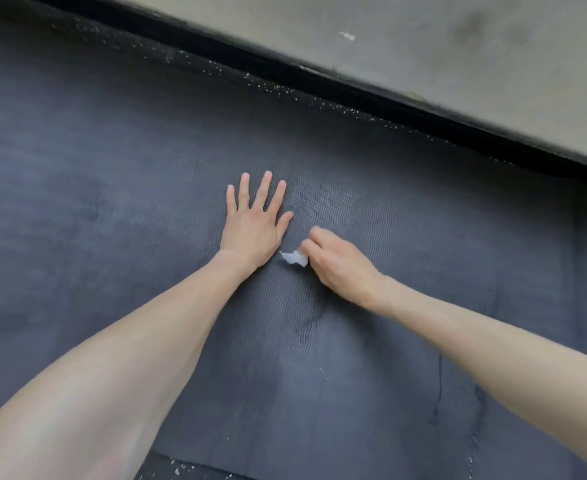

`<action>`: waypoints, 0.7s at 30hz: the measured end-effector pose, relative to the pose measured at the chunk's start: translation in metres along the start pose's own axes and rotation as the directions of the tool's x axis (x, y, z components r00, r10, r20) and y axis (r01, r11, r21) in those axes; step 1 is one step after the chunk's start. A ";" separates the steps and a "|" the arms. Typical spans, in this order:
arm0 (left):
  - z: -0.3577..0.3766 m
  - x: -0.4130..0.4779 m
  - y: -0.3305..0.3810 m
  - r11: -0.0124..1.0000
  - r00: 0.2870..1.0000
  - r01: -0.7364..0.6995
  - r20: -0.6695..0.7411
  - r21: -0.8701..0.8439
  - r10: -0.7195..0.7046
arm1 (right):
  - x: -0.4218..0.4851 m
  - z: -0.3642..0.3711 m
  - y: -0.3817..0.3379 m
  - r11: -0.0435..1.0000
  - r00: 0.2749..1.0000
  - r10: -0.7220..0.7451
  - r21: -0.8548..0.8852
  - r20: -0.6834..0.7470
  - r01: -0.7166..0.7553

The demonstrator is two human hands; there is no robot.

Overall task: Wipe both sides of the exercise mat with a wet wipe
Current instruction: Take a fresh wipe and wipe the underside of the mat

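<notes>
**Two hands, one wipe, one big mat**

Grey floor (458,57) shows past the far edge, beyond the fingertips. Under both hands lies the dark grey foam exercise mat with a wavy pattern (146,168). It spreads out flat on every side of the hands, and its long way runs from left to right across the view.

The left hand (254,226) is open and flat, pressing down on the mat with nothing in it. The right hand (337,261) is closed around a small scrunched white wet wipe (295,258). The wipe touches the mat just beside the left hand's wrist, between the two hands.

So the right hand is the one to rub with. I think more mat waits to its right and far side, where little white crumbs (285,91) dot the edge.

Count: one mat, one wipe, two hands.
</notes>
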State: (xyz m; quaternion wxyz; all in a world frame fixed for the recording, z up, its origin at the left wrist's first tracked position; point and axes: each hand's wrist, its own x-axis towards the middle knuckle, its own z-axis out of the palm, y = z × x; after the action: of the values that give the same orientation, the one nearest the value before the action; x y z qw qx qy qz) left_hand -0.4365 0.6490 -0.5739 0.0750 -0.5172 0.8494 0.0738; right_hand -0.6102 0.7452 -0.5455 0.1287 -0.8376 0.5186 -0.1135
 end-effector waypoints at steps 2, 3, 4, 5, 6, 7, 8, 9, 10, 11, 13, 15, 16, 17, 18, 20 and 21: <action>-0.005 0.000 0.002 1.000 1.000 0.015 0.022 -0.014 -0.015 | 0.014 -0.010 0.032 0.987 0.984 0.142 -0.056 -0.108 -0.149; -0.007 -0.003 0.004 0.999 0.999 0.023 0.024 -0.023 -0.023 | 0.018 -0.017 0.048 0.960 0.952 0.263 -0.057 -0.157 -0.274; -0.009 -0.009 0.006 0.999 0.999 0.029 0.024 -0.036 -0.028 | 0.020 -0.023 0.061 0.918 0.905 0.381 -0.042 -0.187 -0.395; -0.009 -0.020 0.009 0.998 0.999 0.032 0.026 -0.046 -0.031 | 0.019 -0.027 0.069 0.875 0.860 0.468 -0.029 -0.204 -0.483; -0.008 -0.035 0.012 0.998 0.999 0.031 0.029 -0.047 -0.029 | 0.017 -0.028 0.070 0.851 0.833 0.508 -0.021 -0.217 -0.524; -0.007 -0.052 0.015 0.999 0.999 0.026 0.031 -0.038 -0.024 | 0.014 -0.027 0.064 0.844 0.824 0.522 -0.008 -0.222 -0.537; -0.003 -0.068 0.018 1.000 0.999 0.020 0.034 -0.022 -0.019 | 0.011 -0.024 0.052 0.850 0.829 0.515 0.000 -0.219 -0.527; -0.001 -0.082 0.019 1.000 0.999 0.018 0.044 -0.002 -0.018 | 0.005 -0.018 0.035 0.865 0.846 0.491 0.006 -0.206 -0.501; 0.002 -0.091 0.019 1.000 0.998 0.018 0.056 0.012 -0.019 | -0.002 -0.011 0.017 0.893 0.878 0.443 0.011 -0.182 -0.449; 0.004 -0.094 0.017 1.000 0.998 0.015 0.065 0.019 -0.016 | -0.010 -0.003 -0.004 0.929 0.917 0.368 0.017 -0.152 -0.370; 0.004 -0.093 0.014 1.000 0.997 -0.006 0.077 0.026 0.004 | -0.033 0.013 -0.045 0.984 0.981 0.176 0.020 -0.079 -0.175; 0.003 -0.092 0.014 1.000 0.997 -0.019 0.070 0.017 0.018 | -0.053 0.024 -0.073 0.998 0.999 0.042 0.039 0.005 -0.042; 0.002 -0.092 0.013 1.000 0.997 -0.019 0.069 0.013 0.018 | -0.056 0.029 -0.076 0.999 1.000 0.004 0.047 0.023 -0.005; 0.001 -0.092 0.014 1.000 0.997 -0.019 0.073 0.014 0.018 | -0.055 0.030 -0.072 0.999 0.999 -0.026 0.032 0.037 0.025; 0.000 -0.093 0.013 1.000 0.997 -0.023 0.076 0.018 0.022 | -0.049 0.030 -0.063 0.999 0.998 -0.053 -0.009 0.043 0.053; 0.000 -0.098 0.012 1.000 0.996 -0.021 0.085 0.012 0.020 | -0.034 0.022 -0.035 0.998 1.000 -0.014 -0.061 -0.011 0.013; 0.001 -0.102 0.010 1.000 0.996 -0.012 0.089 0.004 0.012 | -0.026 0.013 -0.018 0.996 0.996 0.062 -0.067 -0.065 -0.067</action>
State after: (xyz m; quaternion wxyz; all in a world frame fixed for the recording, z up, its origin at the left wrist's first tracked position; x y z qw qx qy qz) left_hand -0.3995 0.7425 -0.5534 0.1137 -0.5080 0.8485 0.0952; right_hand -0.6022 0.7777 -0.5532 0.0869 -0.8203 0.5528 -0.1178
